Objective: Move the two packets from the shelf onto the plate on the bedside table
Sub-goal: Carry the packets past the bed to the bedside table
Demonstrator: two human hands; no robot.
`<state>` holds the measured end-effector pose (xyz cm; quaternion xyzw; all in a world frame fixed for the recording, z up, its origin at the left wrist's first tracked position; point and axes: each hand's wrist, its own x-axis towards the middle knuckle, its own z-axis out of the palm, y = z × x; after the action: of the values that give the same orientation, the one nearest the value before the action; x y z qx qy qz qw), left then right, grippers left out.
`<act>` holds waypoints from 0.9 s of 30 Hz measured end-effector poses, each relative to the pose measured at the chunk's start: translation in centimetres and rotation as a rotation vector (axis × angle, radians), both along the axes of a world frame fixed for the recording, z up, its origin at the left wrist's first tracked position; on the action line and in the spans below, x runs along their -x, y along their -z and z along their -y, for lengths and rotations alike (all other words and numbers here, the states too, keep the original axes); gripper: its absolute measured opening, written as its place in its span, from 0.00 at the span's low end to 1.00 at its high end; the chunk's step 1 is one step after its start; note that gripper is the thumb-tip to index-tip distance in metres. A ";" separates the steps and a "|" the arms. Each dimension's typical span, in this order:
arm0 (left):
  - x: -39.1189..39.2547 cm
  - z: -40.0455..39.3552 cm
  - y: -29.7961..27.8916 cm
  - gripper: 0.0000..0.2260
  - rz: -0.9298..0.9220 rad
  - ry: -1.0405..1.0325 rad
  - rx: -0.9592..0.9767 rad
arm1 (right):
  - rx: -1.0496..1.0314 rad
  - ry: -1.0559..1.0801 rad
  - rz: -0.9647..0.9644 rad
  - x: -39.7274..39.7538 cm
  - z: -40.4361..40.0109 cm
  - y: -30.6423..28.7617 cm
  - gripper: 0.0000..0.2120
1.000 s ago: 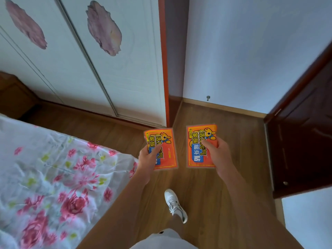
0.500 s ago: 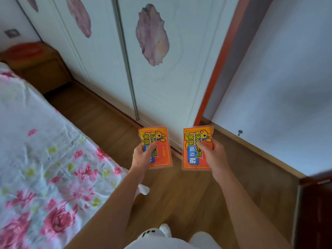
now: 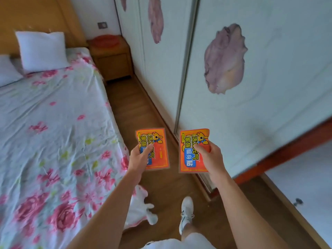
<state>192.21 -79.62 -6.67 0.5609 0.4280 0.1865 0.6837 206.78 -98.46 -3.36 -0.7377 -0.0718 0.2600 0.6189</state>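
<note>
A bedroom with a wood floor (image 3: 143,108) running as a narrow aisle between a bed (image 3: 53,123) on the left, spread with a flowered sheet, and a tall white wardrobe (image 3: 233,87) on the right. At the far end of that aisle, in the corner beside the headboard, stands the low wooden table (image 3: 113,62), and on its top sits a red plate (image 3: 106,40), blurred at this range. Two white pillows (image 3: 42,51) lie at the head of the bed.

Near the camera, the left hand (image 3: 139,159) is clamped on one orange packet (image 3: 158,151), thumb across its face, and the right hand (image 3: 211,159) grips the other packet (image 3: 191,151) the same way. The packets are held side by side, apart, flat and face up, well short of the plate.

The step in hand looks like the carry. To do it well, walk straight down the aisle, keeping clear of the bed corner and the sheet hanging at the near left, and hold the packets level with a firm pinch. At the table, lay one flat on the plate, then the second on it or beside it, inside the rim.
</note>
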 end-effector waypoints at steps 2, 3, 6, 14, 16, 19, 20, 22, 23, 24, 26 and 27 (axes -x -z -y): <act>-2.8 -1.2 0.0 0.10 -0.021 -0.070 0.019 | -0.007 -0.052 -0.003 -4.0 -2.1 -0.1 0.02; -4.2 -1.7 -0.1 0.11 -0.029 -0.096 0.018 | -0.011 -0.072 -0.006 -5.9 -3.2 -0.3 0.02; -7.9 -3.1 -0.7 0.09 -0.042 -0.164 -0.006 | -0.026 -0.150 -0.010 -10.8 -6.3 -0.7 0.02; -13.9 -8.7 -2.1 0.07 -0.032 -0.334 0.015 | -0.043 -0.308 -0.045 -18.7 -15.4 -1.0 0.04; -15.1 -10.2 -2.0 0.05 -0.029 -0.370 0.036 | -0.043 -0.323 -0.064 -20.2 -17.7 -0.7 0.05; -16.6 -13.3 -1.7 0.04 -0.039 -0.394 0.037 | -0.041 -0.334 -0.090 -22.5 -21.5 0.0 0.04; -17.0 -14.6 -1.5 0.04 -0.038 -0.394 0.039 | -0.039 -0.340 -0.091 -23.2 -22.8 0.3 0.04; -17.8 -17.6 -1.1 0.04 -0.037 -0.408 0.046 | -0.033 -0.361 -0.089 -24.6 -25.7 0.8 0.04; -18.3 -19.3 -1.0 0.03 -0.032 -0.423 0.047 | -0.027 -0.366 -0.087 -25.2 -27.4 1.0 0.04; -18.8 -21.1 -0.9 0.03 -0.029 -0.435 0.046 | -0.020 -0.370 -0.086 -25.9 -29.3 1.2 0.05; -19.8 -25.0 -0.7 0.03 -0.024 -0.443 0.046 | -0.008 -0.382 -0.086 -26.9 -33.4 1.6 0.05; -20.4 -27.0 -0.7 0.04 -0.018 -0.442 0.052 | -0.003 -0.387 -0.084 -27.5 -35.6 1.6 0.04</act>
<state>212.62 -52.59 -6.02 0.4372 0.5512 0.3156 0.6368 234.30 -62.83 -4.96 -0.6978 -0.1869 0.4044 0.5610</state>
